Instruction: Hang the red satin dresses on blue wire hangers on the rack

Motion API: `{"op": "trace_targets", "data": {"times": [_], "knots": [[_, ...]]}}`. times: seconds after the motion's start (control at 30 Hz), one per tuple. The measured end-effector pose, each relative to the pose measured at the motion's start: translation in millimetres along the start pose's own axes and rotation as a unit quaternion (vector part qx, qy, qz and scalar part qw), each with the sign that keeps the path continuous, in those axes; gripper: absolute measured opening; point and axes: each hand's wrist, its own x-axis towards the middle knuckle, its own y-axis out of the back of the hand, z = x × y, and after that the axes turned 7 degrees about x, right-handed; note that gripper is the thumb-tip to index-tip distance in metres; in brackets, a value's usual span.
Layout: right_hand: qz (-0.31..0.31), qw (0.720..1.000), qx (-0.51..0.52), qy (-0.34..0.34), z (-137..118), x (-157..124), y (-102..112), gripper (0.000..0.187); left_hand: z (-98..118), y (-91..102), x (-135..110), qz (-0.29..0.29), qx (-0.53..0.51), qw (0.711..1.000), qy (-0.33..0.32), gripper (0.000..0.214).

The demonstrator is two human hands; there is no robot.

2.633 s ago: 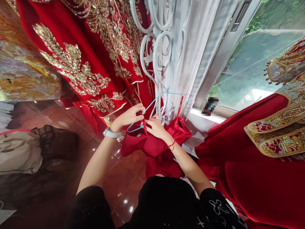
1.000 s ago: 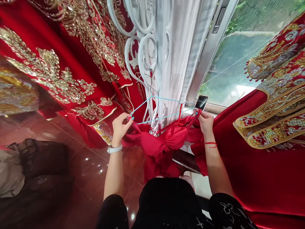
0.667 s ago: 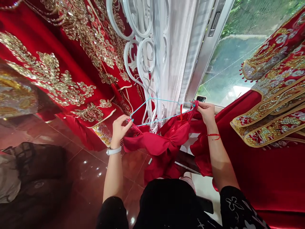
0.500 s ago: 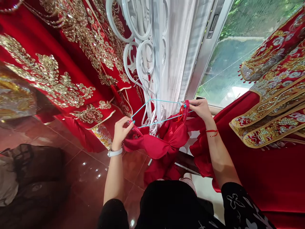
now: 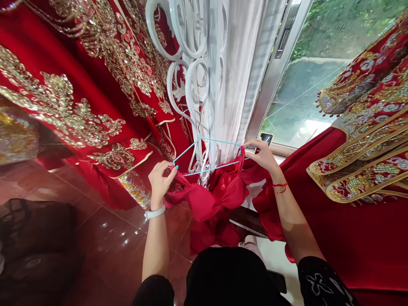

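A thin light-blue wire hanger (image 5: 208,142) hangs from a white scrollwork rack (image 5: 194,76). A plain red satin garment (image 5: 216,193) with thin straps droops from it. My left hand (image 5: 161,180) is closed, pinching the hanger's left end together with the garment's left strap. At the hanger's right end my right hand (image 5: 263,155) pinches the red right strap (image 5: 241,159), which loops over the wire. A white band is on my left wrist and a red cord on my right.
Red gowns with gold embroidery hang at the left (image 5: 95,85) and at the right (image 5: 360,140). A white sheer curtain (image 5: 242,72) and a window frame (image 5: 274,72) stand behind the hanger. A dark phone (image 5: 266,137) lies on the sill. The floor (image 5: 105,242) is glossy red-brown tile.
My right hand moved from the centre out to the hanger's right end and drew the right strap over the wire. My left hand stayed on the left end.
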Motion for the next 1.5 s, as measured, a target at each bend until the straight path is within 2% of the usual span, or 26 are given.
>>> {"op": "trace_targets", "data": {"times": [0.07, 0.13, 0.2, 0.23, 0.27, 0.33, 0.4, 0.5, 0.57, 0.67, 0.8, 0.87, 0.93, 1.0, 1.1, 1.23, 1.33, 1.4, 1.5], "knots": [[0.005, 1.0, -0.016, 0.015, -5.8, -5.6, -1.3, 0.021, -2.2, 1.0, 1.1, 0.003, 0.006, 1.0, -0.007, 0.018], [0.054, 0.997, -0.049, 0.039, -20.8, -14.5, -11.2, 0.033, -2.9, 0.8, 1.3, -0.006, -0.004, 1.0, -0.014, 0.018], [0.134, 0.986, -0.076, 0.061, -43.4, -25.7, -35.4, 0.04, -2.0, -1.3, 0.5, -0.017, -0.017, 1.0, -0.016, 0.019], [0.164, 0.981, -0.071, 0.069, -55.7, -30.9, -53.2, 0.037, -1.1, -2.9, -0.1, -0.02, -0.02, 0.999, -0.015, 0.019], [0.157, 0.984, -0.046, 0.076, -67.5, -35.2, -74.0, 0.032, -0.1, -4.7, -1.0, -0.019, -0.02, 1.0, -0.012, 0.02], [0.049, 0.996, 0.017, 0.073, -85.9, -38.8, -119.1, 0.032, 1.7, -8.0, -3.3, -0.015, -0.015, 1.0, -0.007, 0.02], [-0.079, 0.995, 0.057, 0.032, -94.9, -35.2, -159.2, 0.039, 3.3, -10.0, -6.3, -0.011, -0.008, 1.0, -0.008, 0.021], [-0.179, 0.981, 0.055, -0.05, -94.4, -22.7, -192.9, 0.042, 5.9, -9.9, -11.2, 0.007, -0.01, 1.0, -0.01, 0.021], [-0.204, 0.974, 0.049, -0.083, -91.1, -15.8, -198.6, 0.03, 7.8, -8.7, -14.2, 0.033, -0.034, 0.999, 0.0, 0.025], [-0.209, 0.971, 0.066, -0.101, -88.9, -11.9, -197.5, 0.016, 8.2, -7.4, -22.1, 0.069, -0.099, 0.992, 0.037, 0.034], [-0.196, 0.97, 0.102, -0.105, -92.3, -15.0, -200.2, 0.009, 0.5, -6.5, -53.7, 0.129, -0.222, 0.959, 0.119, 0.048], [-0.197, 0.967, 0.122, -0.107, -94.4, -17.1, -203.0, 0.011, -2.6, -5.9, -78.7, 0.119, -0.256, 0.944, 0.174, 0.059], [-0.198, 0.966, 0.131, -0.105, -96.0, -19.1, -204.6, 0.015, -1.3, -5.9, -103.3, 0.082, -0.256, 0.936, 0.226, 0.066], [-0.191, 0.968, 0.125, -0.102, -97.0, -21.3, -204.4, 0.019, 4.3, -7.1, -121.5, 0.065, -0.238, 0.933, 0.263, 0.064], [-0.178, 0.973, 0.113, -0.096, -97.8, -24.8, -202.0, 0.022, 13.4, -10.1, -133.0, 0.092, -0.198, 0.935, 0.281, 0.056], [-0.178, 0.974, 0.102, -0.097, -98.1, -28.4, -198.3, 0.024, 13.6, -3.3, -126.8, 0.136, -0.134, 0.938, 0.288, 0.046], [-0.191, 0.973, 0.088, -0.095, -98.3, -30.1, -196.3, 0.022, 13.1, 18.1, -106.0, 0.123, -0.085, 0.951, 0.272, 0.037], [-0.197, 0.973, 0.074, -0.091, -98.6, -31.4, -195.7, 0.02, 18.7, 34.8, -82.4, 0.085, -0.055, 0.968, 0.229, 0.031], [-0.193, 0.976, 0.063, -0.084, -99.2, -32.9, -195.8, 0.019, 36.2, 48.4, -40.7, -0.035, -0.008, 0.99, 0.134, 0.028]]}}
